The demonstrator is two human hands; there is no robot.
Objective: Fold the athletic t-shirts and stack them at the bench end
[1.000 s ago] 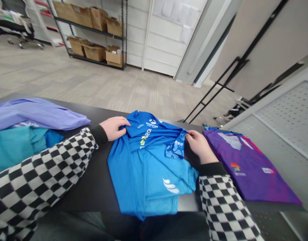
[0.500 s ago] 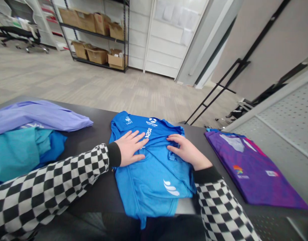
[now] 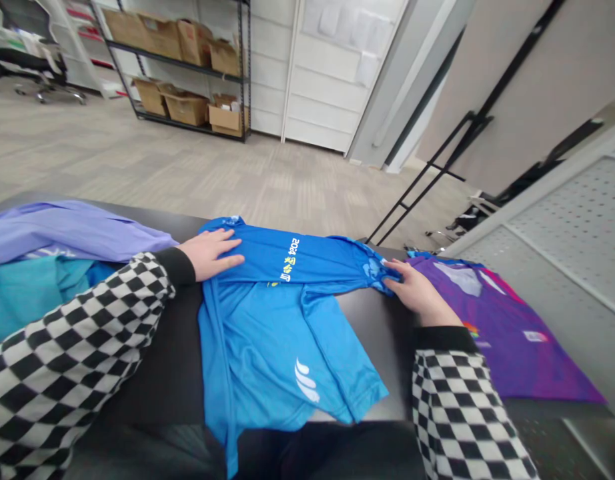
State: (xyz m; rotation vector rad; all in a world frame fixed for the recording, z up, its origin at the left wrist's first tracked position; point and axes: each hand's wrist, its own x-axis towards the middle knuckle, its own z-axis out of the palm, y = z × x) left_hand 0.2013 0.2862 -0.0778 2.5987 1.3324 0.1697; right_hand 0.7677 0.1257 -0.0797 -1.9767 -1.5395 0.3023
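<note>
Blue short-sleeved sports shirt [image 3: 282,353], upper band [image 3: 292,260] now drawn out wide: left hand [image 3: 210,255] open, flat on it; right hand [image 3: 420,292] with fingers on sleeve end [image 3: 373,275], grip unclear.

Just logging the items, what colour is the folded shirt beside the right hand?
The folded shirt is purple with magenta patches, best seen in the head view.

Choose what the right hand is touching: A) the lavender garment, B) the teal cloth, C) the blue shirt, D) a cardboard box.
C: the fingers of the right hand lie on the patterned end of the blue shirt.
</note>
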